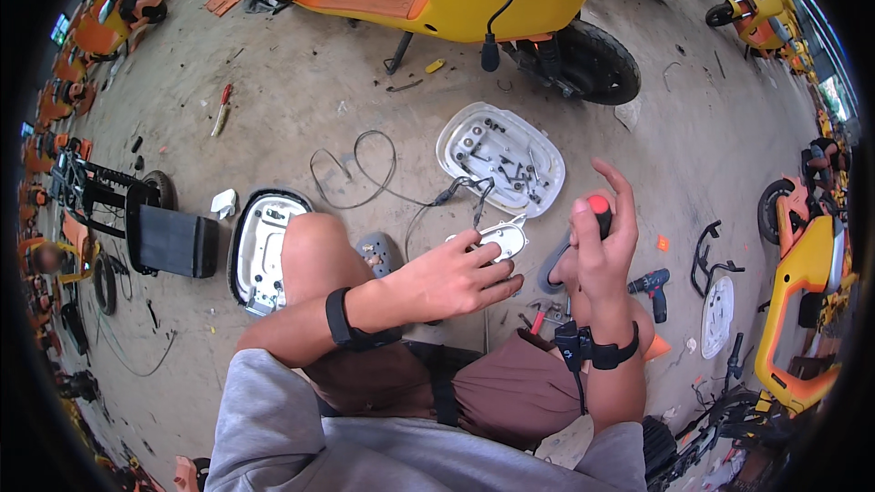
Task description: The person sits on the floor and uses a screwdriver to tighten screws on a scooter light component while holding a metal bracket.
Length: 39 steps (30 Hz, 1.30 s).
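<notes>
My left hand (447, 284) curls over a white oval plastic part (503, 240), gripping its edge between thumb and fingers. Thin black cables (447, 195) run from beside that part across the floor in loops. In my right hand (603, 251) is a screwdriver (599, 205) with a red and black handle. Its butt end points up, the index finger stands off it, and its shaft is hidden. Just beyond both hands lies a white tray-like cover (529, 202) with screws and small metal parts in it.
A yellow-orange scooter (437, 0) stands ahead. To the left are a black-rimmed white shell (244, 255) beside my knee and a black box (173, 239). At right lie a cordless drill (653, 288), a black bracket (706, 260) and a white panel (718, 317).
</notes>
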### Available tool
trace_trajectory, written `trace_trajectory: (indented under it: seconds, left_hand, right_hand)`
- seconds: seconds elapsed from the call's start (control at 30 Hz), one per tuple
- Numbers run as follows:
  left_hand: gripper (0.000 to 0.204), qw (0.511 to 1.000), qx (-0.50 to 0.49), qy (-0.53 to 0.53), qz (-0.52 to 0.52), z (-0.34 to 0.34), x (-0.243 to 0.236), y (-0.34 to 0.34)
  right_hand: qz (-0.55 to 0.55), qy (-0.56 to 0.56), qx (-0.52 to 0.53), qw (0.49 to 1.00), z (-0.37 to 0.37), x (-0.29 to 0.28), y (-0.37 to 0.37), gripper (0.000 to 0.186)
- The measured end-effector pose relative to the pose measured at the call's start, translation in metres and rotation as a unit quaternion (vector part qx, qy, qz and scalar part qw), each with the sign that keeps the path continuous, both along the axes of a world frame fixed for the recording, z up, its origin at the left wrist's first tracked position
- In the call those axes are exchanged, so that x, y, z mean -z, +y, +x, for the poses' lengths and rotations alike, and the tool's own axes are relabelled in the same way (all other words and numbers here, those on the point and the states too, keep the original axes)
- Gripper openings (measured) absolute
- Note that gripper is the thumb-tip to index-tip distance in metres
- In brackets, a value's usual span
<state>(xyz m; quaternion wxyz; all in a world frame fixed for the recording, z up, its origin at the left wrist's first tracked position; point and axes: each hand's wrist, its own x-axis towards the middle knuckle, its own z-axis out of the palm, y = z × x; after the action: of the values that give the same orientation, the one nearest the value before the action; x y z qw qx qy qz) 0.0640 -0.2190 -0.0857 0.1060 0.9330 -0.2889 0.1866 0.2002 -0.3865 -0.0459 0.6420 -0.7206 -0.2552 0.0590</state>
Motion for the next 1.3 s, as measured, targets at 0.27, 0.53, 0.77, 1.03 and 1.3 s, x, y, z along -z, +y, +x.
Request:
trace_trajectory:
  seconds: [0.27, 0.53, 0.77, 1.03, 1.3]
  left_hand:
    - [0.028, 0.998, -0.004, 0.006, 0.059, -0.006, 0.007, -0.012]
    - [0.026, 0.989, 0.139, 0.008, 0.057, -0.020, -0.001, -0.036]
    - [0.022, 0.989, 0.139, -0.018, -0.045, -0.019, 0.015, -0.039]
    - [0.035, 0.983, 0.166, -0.019, -0.071, -0.024, 0.012, -0.035]
    - [0.039, 0.980, 0.162, -0.020, -0.117, -0.020, 0.013, -0.034]
  right_hand:
    - [-0.168, -0.004, -0.134, 0.977, -0.007, -0.004, 0.006, 0.018]
    - [-0.242, 0.004, -0.144, 0.960, 0.001, 0.001, 0.006, 0.022]
    - [-0.179, 0.066, -0.328, 0.925, -0.005, -0.001, -0.001, 0.030]
    - [-0.136, 0.017, -0.428, 0.893, -0.006, 0.003, -0.006, 0.033]
    - [-0.138, -0.030, -0.428, 0.893, -0.005, 0.002, -0.006, 0.032]
